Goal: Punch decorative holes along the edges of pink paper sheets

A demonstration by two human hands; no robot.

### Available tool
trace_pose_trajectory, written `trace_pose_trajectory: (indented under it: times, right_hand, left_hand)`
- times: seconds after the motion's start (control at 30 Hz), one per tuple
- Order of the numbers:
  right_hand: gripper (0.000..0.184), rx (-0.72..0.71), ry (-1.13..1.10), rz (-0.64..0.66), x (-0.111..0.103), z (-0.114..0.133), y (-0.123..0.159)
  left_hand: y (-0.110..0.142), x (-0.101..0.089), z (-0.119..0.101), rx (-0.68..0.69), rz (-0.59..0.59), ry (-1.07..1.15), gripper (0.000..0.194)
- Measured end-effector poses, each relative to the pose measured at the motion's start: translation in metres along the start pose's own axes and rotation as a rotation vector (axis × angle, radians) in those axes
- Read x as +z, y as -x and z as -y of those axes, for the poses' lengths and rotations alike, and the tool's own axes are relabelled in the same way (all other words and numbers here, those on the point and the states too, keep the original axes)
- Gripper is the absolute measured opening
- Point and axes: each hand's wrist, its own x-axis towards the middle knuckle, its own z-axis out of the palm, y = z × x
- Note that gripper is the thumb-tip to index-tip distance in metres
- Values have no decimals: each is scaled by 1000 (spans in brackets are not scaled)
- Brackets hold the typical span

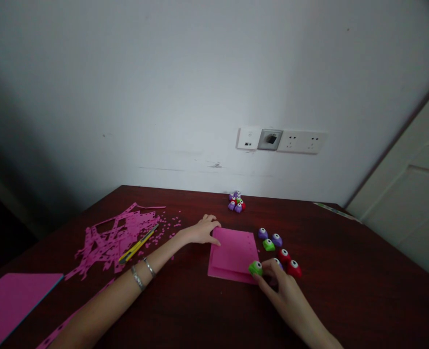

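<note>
My right hand [278, 283] grips a green craft paper punch [255, 268] with a white button, at the lower right edge of a small stack of pink paper [234, 252]. Small punched holes run along the paper's right edge. At the paper's upper left corner rests my left hand [205, 230], thumb on the sheet and spread from the fingers. Beside the right hand stand more punches: a red one [293, 269], another red one [283, 255], and a purple one partly hidden by the fingers. Just beyond are a second green punch [268, 245] and purple ones [262, 233].
Left of my left arm lie a heap of pink paper strips [116, 237], scattered punched bits [166, 225] and a yellow utility knife [137, 246]. A larger pink sheet [18, 300] is at the near left. Several punches [237, 201] cluster by the wall; sockets [301, 141] are above.
</note>
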Motion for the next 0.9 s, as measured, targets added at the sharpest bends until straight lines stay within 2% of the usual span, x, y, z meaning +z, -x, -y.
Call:
trace_pose_trajectory:
  times: [0.2,0.3,0.4,0.47,0.57,0.67,0.9]
  right_hand:
    - [18,9,29,-14,1,0,1]
    - [19,-2,66,-65,1,0,1]
    - [21,11,79,-104,-2,2,1]
    - [23,37,64,-124,-5,3,0]
    - [26,80,-3,-166,-10,3,-1]
    - [29,113,-88,-178,-12,3,-2]
    - [29,165,-284,-131,-9,3,-3]
  left_hand:
    - [-2,3,-2,56,-142,-15,54]
    - [-5,7,-2,75,-191,48,33]
    - [-7,9,-1,38,-176,200,14]
    - [-8,9,-1,13,-194,220,20]
    - [-6,9,0,-28,-228,107,39]
    - [-4,11,2,-98,-180,49,51]
    - [-8,19,7,-169,-112,89,56]
